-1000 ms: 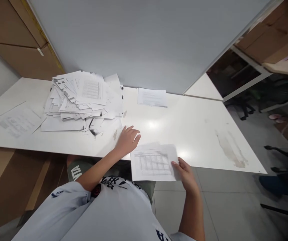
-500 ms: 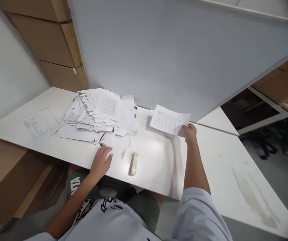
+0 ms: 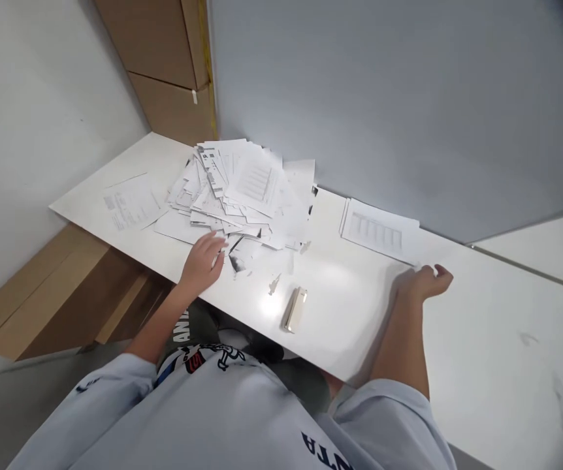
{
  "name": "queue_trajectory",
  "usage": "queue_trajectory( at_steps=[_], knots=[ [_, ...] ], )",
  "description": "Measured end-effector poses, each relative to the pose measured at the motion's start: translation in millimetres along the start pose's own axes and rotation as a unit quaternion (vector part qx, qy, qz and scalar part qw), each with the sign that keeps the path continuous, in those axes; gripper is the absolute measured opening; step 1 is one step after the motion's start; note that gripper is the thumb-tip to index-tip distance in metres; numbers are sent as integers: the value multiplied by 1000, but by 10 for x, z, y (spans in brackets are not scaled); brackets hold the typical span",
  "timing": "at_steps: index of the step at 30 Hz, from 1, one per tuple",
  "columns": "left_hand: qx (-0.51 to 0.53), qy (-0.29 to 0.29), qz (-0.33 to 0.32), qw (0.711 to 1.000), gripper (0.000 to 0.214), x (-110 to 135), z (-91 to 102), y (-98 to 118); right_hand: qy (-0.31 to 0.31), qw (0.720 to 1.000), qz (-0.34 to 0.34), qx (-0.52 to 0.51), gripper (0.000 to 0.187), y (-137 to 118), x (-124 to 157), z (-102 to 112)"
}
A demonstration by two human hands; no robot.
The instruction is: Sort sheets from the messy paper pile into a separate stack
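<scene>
My left hand (image 3: 203, 262) hovers at the near edge of a messy pile of printed paper sheets (image 3: 257, 183), its fingers apart and holding nothing. On the right, a printed sheet (image 3: 379, 234) lies flat on top of other paper against the partition. My right hand (image 3: 427, 283) is beside that sheet's near right corner, fingers loosely apart, with nothing visible in it. Between the hands, nearer my body, lies a beige stapler (image 3: 295, 310). Small torn paper scraps (image 3: 274, 284) lie between the pile and the stapler.
Another printed sheet (image 3: 132, 201) lies at the left of the white table (image 3: 340, 313). A grey partition (image 3: 384, 104) borders its back edge. Cardboard boxes are stacked behind on the left (image 3: 164, 98), and an open cardboard box (image 3: 66, 287) stands below the left edge.
My right hand has laid the printed sheet down by the partition and let go of it. My left hand stays near the pile. The camera view has shifted.
</scene>
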State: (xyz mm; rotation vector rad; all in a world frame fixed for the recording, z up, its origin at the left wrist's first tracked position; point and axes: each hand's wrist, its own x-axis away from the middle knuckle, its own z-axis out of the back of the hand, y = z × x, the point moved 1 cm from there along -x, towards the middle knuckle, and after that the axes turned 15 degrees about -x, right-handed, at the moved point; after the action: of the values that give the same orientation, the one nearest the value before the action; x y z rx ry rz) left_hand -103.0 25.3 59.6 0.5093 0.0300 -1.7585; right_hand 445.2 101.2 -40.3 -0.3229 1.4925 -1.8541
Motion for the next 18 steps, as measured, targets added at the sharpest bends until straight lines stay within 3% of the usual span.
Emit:
queue_trajectory(
  at_steps=[3, 5, 7, 9, 12, 18],
  knots=[
    [-31, 12, -48, 998, 36, -725, -140, 5, 124, 990, -57, -22, 41, -30, 152, 79],
    [-77, 16, -39, 996, 46, -1149, -238, 2, 147, 987, -58, -35, 38, -100, 316, 107],
    [-112, -10, -42, 993, 53, -1419, -343, -10, 141, 988, -51, -44, 40, -160, 513, 139],
    [-129, -30, -58, 989, 45, -1516, -437, -25, 132, 988, -48, -62, 42, -195, 721, 188],
    [-133, -32, -90, 986, 28, -1452, -499, -36, 111, 988, -43, -95, 42, -224, 1010, 278],
    [-165, -11, -154, 974, 40, -1251, -376, -26, 81, 991, -9, -104, 38, -361, 1354, 345]
  ],
)
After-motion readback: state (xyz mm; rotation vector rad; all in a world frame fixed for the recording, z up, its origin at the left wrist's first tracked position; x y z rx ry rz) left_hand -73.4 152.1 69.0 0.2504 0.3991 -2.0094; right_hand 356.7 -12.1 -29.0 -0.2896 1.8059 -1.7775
